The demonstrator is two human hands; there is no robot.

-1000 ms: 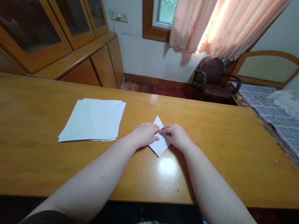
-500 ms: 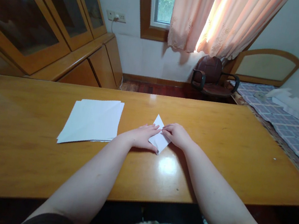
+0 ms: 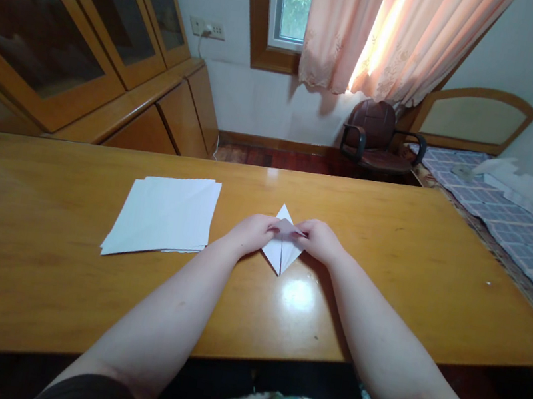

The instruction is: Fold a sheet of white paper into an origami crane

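Observation:
A small folded piece of white paper (image 3: 282,251) lies diamond-shaped on the wooden table, one point toward me and one away. A dark slit runs up the middle of its near half. Across its centre a flap stands raised, pinched at its left edge by my left hand (image 3: 257,232) and at its right edge by my right hand (image 3: 319,240). Both hands are closed on the paper, with some fingertips hidden behind the flap.
A stack of white paper sheets (image 3: 165,216) rests left of my hands on the wooden table (image 3: 390,246). Beyond the table stand a glass-doored cabinet (image 3: 71,27), a brown armchair (image 3: 372,135) and a bed (image 3: 500,196) with white pieces on it.
My left hand, which lay flat with spread fingers on the paper, has drawn in and pinched it. A flap in the paper's middle now stands up between both hands.

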